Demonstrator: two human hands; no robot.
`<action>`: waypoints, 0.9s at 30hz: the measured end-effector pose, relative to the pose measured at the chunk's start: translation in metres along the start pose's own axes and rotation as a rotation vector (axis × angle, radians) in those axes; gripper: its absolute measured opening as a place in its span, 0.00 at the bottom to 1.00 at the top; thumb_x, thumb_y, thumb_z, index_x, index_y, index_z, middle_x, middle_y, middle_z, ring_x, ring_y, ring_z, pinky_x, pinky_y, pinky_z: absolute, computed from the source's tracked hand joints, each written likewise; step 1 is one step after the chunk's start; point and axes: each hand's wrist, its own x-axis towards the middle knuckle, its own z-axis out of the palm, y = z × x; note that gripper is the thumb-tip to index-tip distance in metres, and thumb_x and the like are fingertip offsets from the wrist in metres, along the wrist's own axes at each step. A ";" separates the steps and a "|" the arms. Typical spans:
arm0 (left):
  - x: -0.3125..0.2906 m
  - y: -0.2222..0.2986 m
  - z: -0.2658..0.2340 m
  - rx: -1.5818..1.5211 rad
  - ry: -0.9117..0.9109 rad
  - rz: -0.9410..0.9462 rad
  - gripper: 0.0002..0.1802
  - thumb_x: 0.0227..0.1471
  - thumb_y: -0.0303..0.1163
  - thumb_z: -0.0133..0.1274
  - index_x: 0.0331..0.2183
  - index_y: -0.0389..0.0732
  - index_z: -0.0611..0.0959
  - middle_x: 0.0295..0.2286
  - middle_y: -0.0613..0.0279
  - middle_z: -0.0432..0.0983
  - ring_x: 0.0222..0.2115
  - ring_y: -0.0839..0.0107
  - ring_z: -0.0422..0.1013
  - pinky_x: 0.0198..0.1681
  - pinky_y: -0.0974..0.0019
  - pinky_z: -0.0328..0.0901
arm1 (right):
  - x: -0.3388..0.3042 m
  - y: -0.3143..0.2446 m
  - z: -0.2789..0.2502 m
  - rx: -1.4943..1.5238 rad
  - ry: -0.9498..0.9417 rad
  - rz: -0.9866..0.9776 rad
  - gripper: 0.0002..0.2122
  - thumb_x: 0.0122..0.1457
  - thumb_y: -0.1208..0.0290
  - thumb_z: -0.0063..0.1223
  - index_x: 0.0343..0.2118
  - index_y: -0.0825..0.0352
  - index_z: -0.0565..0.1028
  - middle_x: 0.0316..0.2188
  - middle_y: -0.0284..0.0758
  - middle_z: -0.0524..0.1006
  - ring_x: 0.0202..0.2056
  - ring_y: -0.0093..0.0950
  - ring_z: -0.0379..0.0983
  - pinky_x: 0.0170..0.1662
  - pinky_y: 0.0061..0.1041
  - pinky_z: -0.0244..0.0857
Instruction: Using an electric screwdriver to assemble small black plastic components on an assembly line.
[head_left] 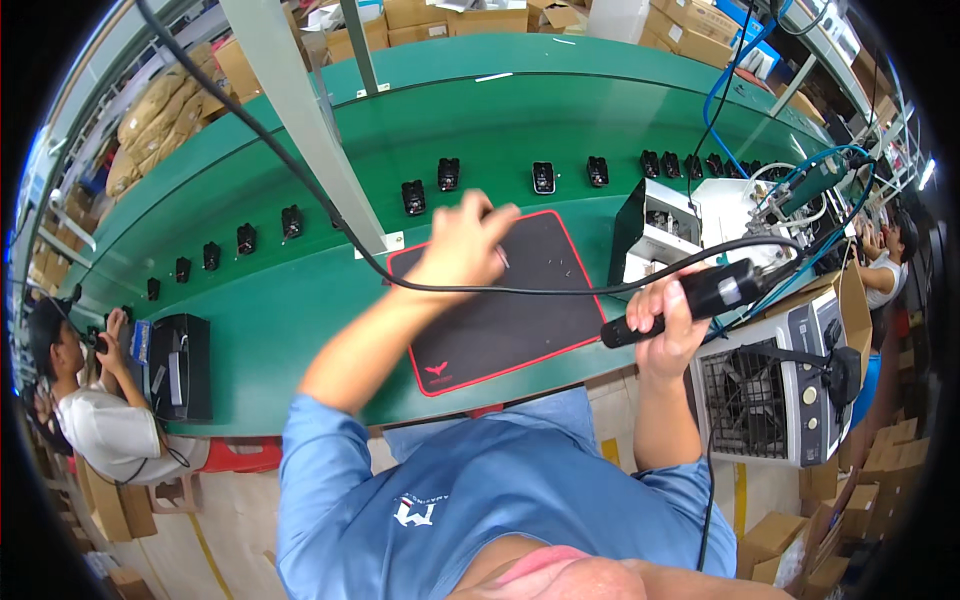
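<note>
My right hand (668, 325) is wrapped around a black electric screwdriver (715, 292), held above the right edge of a black mat with a red border (500, 335). A black cord at the tool's far right end loops left across the view. Over the upper part of the mat is my left hand (465, 245), its fingers bent and smeared by motion. Whether something small is between them I cannot tell. Just beyond it, small black device housings (414, 197) stand on the green surface, one with a pale rim (543, 178) farther right.
A white and black machine (655, 235) with hoses stands right of the mat. A grey post (310, 120) rises behind my left hand. Below the machine is a boxy fan unit (760, 400). A co-worker (100, 410) sits at left by a black bin (182, 365), another person (885, 270) at far right.
</note>
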 end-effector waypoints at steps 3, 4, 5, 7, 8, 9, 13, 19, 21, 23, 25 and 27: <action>0.053 -0.081 -0.006 0.587 -0.260 -0.258 0.25 0.40 0.36 0.66 0.44 0.47 0.81 0.44 0.54 0.68 0.40 0.54 0.74 0.42 0.52 0.65 | -0.011 0.003 -0.016 0.016 -0.009 0.020 0.11 0.61 0.80 0.46 0.46 0.67 0.65 0.21 0.33 0.65 0.15 0.20 0.61 0.19 0.24 0.63; 0.065 -0.096 -0.012 0.700 -0.348 -0.344 0.21 0.43 0.34 0.64 0.43 0.47 0.82 0.45 0.55 0.68 0.42 0.55 0.73 0.45 0.53 0.63 | -0.015 0.002 -0.022 0.005 0.027 0.026 0.11 0.61 0.80 0.45 0.46 0.67 0.65 0.21 0.33 0.65 0.15 0.20 0.61 0.20 0.24 0.63; 0.067 -0.120 -0.013 0.773 -0.395 -0.424 0.17 0.46 0.31 0.60 0.42 0.48 0.84 0.47 0.55 0.68 0.44 0.55 0.73 0.47 0.53 0.60 | -0.018 0.001 -0.025 0.006 0.040 0.038 0.11 0.61 0.80 0.45 0.46 0.67 0.65 0.21 0.33 0.65 0.15 0.20 0.61 0.19 0.24 0.63; 0.068 -0.157 0.004 0.752 -0.501 -0.638 0.18 0.47 0.29 0.57 0.44 0.49 0.84 0.50 0.57 0.68 0.47 0.54 0.72 0.49 0.53 0.59 | -0.023 -0.004 -0.035 0.003 0.089 0.065 0.10 0.61 0.81 0.44 0.45 0.68 0.64 0.21 0.33 0.65 0.15 0.21 0.61 0.19 0.24 0.63; 0.067 -0.163 0.011 0.743 -0.574 -0.729 0.19 0.48 0.30 0.58 0.45 0.48 0.84 0.54 0.57 0.65 0.49 0.53 0.72 0.50 0.49 0.60 | -0.024 -0.005 -0.042 0.006 0.094 0.059 0.10 0.61 0.81 0.44 0.45 0.68 0.64 0.21 0.33 0.65 0.15 0.21 0.61 0.19 0.24 0.63; 0.064 -0.164 0.016 0.704 -0.631 -0.775 0.23 0.47 0.29 0.60 0.48 0.48 0.82 0.56 0.57 0.63 0.51 0.51 0.71 0.51 0.46 0.59 | -0.027 -0.007 -0.049 -0.007 0.118 0.062 0.10 0.61 0.80 0.44 0.45 0.68 0.64 0.21 0.33 0.65 0.15 0.21 0.61 0.19 0.24 0.62; 0.051 -0.167 0.017 0.522 -0.792 -0.933 0.34 0.52 0.37 0.58 0.61 0.53 0.69 0.61 0.58 0.58 0.58 0.47 0.64 0.55 0.42 0.56 | -0.026 -0.012 -0.065 -0.027 0.179 0.058 0.10 0.62 0.79 0.45 0.46 0.67 0.64 0.21 0.33 0.65 0.15 0.21 0.60 0.19 0.24 0.62; 0.047 -0.159 0.018 0.667 -0.892 -0.812 0.60 0.42 0.26 0.63 0.69 0.54 0.45 0.64 0.55 0.53 0.62 0.50 0.57 0.59 0.41 0.53 | -0.026 -0.019 -0.075 -0.059 0.181 0.047 0.11 0.62 0.78 0.47 0.47 0.67 0.65 0.21 0.32 0.65 0.16 0.20 0.61 0.20 0.24 0.62; 0.049 -0.167 0.030 0.514 -0.875 -0.742 0.67 0.34 0.20 0.65 0.68 0.48 0.41 0.64 0.53 0.53 0.62 0.50 0.57 0.60 0.36 0.50 | -0.026 -0.020 -0.075 -0.053 0.201 0.058 0.11 0.61 0.78 0.48 0.47 0.67 0.65 0.20 0.32 0.65 0.16 0.19 0.61 0.20 0.24 0.62; 0.053 -0.154 0.025 0.471 -0.872 -0.745 0.71 0.31 0.24 0.70 0.68 0.48 0.42 0.64 0.53 0.54 0.62 0.52 0.57 0.59 0.37 0.52 | -0.022 -0.019 -0.078 -0.060 0.237 0.068 0.11 0.61 0.78 0.49 0.46 0.66 0.65 0.20 0.30 0.66 0.16 0.19 0.62 0.21 0.24 0.62; 0.041 -0.163 0.019 0.508 -0.862 -0.652 0.71 0.31 0.29 0.73 0.68 0.47 0.44 0.64 0.54 0.54 0.63 0.53 0.56 0.59 0.37 0.53 | -0.007 -0.015 -0.076 -0.099 0.208 -0.018 0.12 0.62 0.78 0.51 0.47 0.67 0.67 0.19 0.30 0.66 0.15 0.19 0.62 0.21 0.24 0.63; 0.030 -0.182 0.016 0.473 -0.813 -0.555 0.69 0.33 0.34 0.74 0.68 0.46 0.46 0.64 0.55 0.53 0.63 0.51 0.56 0.59 0.35 0.54 | 0.015 -0.018 -0.069 -0.100 0.257 -0.107 0.11 0.62 0.78 0.51 0.47 0.68 0.67 0.21 0.30 0.67 0.17 0.20 0.63 0.21 0.25 0.64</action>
